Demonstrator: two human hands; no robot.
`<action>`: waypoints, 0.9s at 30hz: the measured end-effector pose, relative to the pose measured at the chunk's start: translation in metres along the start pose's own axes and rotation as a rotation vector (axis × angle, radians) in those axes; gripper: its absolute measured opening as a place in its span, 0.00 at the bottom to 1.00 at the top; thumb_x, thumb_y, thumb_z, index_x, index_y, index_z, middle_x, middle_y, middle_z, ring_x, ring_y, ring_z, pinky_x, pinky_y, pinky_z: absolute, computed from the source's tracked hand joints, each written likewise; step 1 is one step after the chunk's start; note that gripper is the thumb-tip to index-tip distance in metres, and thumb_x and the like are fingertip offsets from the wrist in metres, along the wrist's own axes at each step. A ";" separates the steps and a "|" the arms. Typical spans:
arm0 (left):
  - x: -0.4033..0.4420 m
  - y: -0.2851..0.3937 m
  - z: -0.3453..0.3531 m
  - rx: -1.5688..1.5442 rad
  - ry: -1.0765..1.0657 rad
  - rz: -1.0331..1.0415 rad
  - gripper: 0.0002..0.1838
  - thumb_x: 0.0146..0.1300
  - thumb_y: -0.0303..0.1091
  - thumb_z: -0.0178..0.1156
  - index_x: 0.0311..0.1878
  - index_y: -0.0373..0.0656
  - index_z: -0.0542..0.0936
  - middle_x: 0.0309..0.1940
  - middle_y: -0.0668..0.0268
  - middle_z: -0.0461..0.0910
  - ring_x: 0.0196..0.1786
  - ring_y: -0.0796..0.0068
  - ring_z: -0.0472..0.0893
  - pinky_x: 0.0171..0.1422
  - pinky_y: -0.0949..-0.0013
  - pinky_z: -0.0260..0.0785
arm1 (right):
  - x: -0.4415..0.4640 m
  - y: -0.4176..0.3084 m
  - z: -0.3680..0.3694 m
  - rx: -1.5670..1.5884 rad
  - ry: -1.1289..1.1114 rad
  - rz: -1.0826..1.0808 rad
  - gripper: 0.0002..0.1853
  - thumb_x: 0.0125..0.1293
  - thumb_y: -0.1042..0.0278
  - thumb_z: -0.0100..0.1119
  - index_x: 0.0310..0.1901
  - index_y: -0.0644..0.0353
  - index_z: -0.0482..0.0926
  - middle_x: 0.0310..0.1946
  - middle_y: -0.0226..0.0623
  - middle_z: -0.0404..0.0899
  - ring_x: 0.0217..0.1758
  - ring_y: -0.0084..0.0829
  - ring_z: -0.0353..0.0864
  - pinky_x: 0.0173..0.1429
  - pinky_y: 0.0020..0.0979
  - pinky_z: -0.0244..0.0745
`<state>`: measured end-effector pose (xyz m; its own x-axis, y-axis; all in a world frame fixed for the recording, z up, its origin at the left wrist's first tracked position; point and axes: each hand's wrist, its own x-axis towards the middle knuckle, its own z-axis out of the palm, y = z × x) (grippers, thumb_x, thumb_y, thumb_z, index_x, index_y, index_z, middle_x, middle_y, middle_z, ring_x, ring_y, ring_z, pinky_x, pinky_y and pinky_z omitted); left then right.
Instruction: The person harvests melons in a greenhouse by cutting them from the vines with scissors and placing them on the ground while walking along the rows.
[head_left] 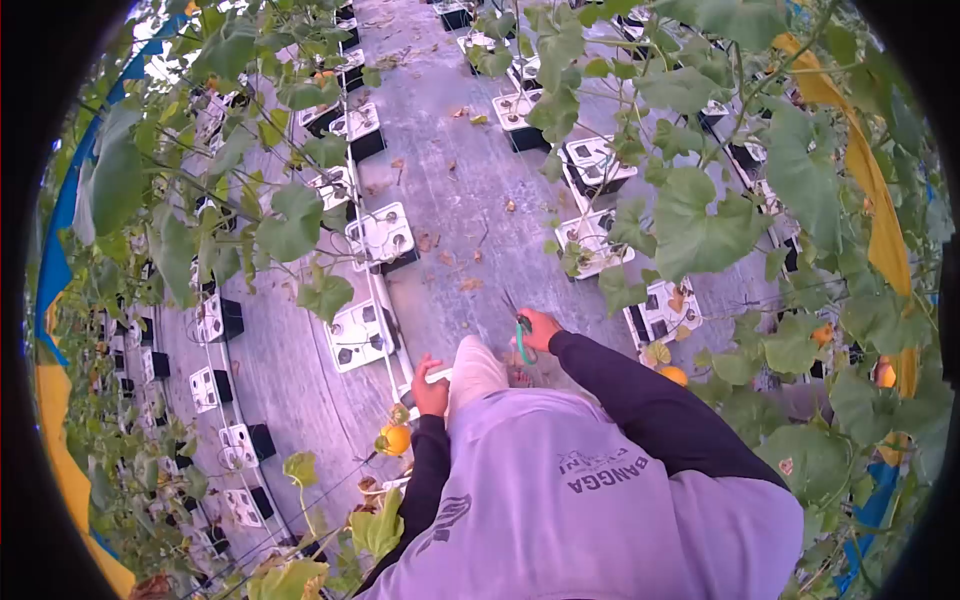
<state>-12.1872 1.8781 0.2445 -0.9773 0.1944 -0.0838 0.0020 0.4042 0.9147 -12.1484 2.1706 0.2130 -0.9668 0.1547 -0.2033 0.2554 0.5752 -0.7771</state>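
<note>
My right hand is closed round the green-handled scissors, whose dark blades point up and away over the floor. On the other side of my legs, my left hand is raised beside the white pipe, its fingers apart and nothing seen in them. A yellow-orange fruit hangs just below my left hand, not touched by it. Another orange fruit lies to the right of my right forearm, near leaves.
White-lidded planter boxes stand in rows on both sides, joined by white pipes. Leafy vines hang close on the left and right. Dry leaves lie on the grey floor covering ahead.
</note>
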 end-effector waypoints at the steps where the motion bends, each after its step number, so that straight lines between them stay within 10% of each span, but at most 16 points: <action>1: 0.033 -0.010 -0.008 -0.064 0.076 -0.082 0.20 0.37 0.14 0.52 0.38 0.41 0.77 0.58 0.53 0.69 0.61 0.59 0.68 0.63 0.66 0.58 | 0.026 -0.008 -0.011 0.021 -0.064 0.060 0.27 0.43 0.52 0.70 0.42 0.57 0.71 0.27 0.40 0.76 0.33 0.42 0.76 0.39 0.38 0.70; 3: 0.095 -0.035 -0.023 -0.212 0.243 -0.159 0.20 0.36 0.13 0.52 0.38 0.39 0.76 0.56 0.52 0.71 0.61 0.61 0.68 0.65 0.66 0.54 | 0.076 -0.018 -0.025 -0.007 -0.063 0.023 0.26 0.44 0.52 0.69 0.41 0.58 0.70 0.26 0.40 0.75 0.32 0.42 0.76 0.38 0.38 0.70; 6: 0.174 -0.062 -0.036 -0.349 0.413 -0.323 0.19 0.39 0.12 0.51 0.38 0.38 0.76 0.53 0.57 0.73 0.52 0.71 0.73 0.36 0.76 0.69 | 0.153 -0.005 -0.036 -0.082 -0.086 -0.023 0.26 0.46 0.52 0.68 0.41 0.58 0.68 0.30 0.43 0.74 0.36 0.44 0.76 0.41 0.40 0.69; 9: 0.248 -0.152 -0.034 -0.058 0.270 -0.207 0.19 0.36 0.15 0.54 0.36 0.42 0.77 0.46 0.58 0.78 0.51 0.64 0.76 0.56 0.67 0.65 | 0.236 0.007 -0.060 -0.137 -0.153 0.014 0.27 0.46 0.50 0.68 0.41 0.57 0.67 0.36 0.46 0.75 0.42 0.47 0.75 0.46 0.42 0.69; 11: 0.282 -0.079 -0.039 0.193 -0.005 -0.387 0.15 0.35 0.21 0.55 0.32 0.46 0.78 0.44 0.59 0.79 0.52 0.64 0.76 0.58 0.68 0.64 | 0.291 -0.004 -0.091 -0.158 -0.203 0.096 0.27 0.46 0.50 0.67 0.41 0.57 0.67 0.35 0.45 0.75 0.42 0.47 0.75 0.45 0.42 0.69; 17: 0.414 -0.058 -0.008 0.077 -0.431 0.004 0.15 0.35 0.22 0.53 0.31 0.45 0.78 0.49 0.59 0.77 0.54 0.60 0.74 0.59 0.66 0.64 | 0.425 -0.027 -0.151 -0.096 0.018 0.171 0.26 0.46 0.50 0.68 0.41 0.57 0.67 0.30 0.41 0.75 0.36 0.42 0.77 0.41 0.37 0.70; 27: 0.686 -0.004 0.038 0.129 -0.276 -0.038 0.09 0.38 0.20 0.50 0.24 0.43 0.76 0.38 0.62 0.82 0.45 0.63 0.79 0.52 0.67 0.69 | 0.676 0.063 -0.199 0.176 0.004 0.215 0.24 0.48 0.58 0.70 0.40 0.59 0.67 0.27 0.35 0.74 0.30 0.26 0.75 0.38 0.30 0.71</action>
<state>-12.8495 2.0436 0.1682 -0.8830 0.4049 -0.2372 0.0106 0.5225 0.8526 -12.7856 2.4714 0.1455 -0.8905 0.2612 -0.3725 0.4497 0.3809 -0.8079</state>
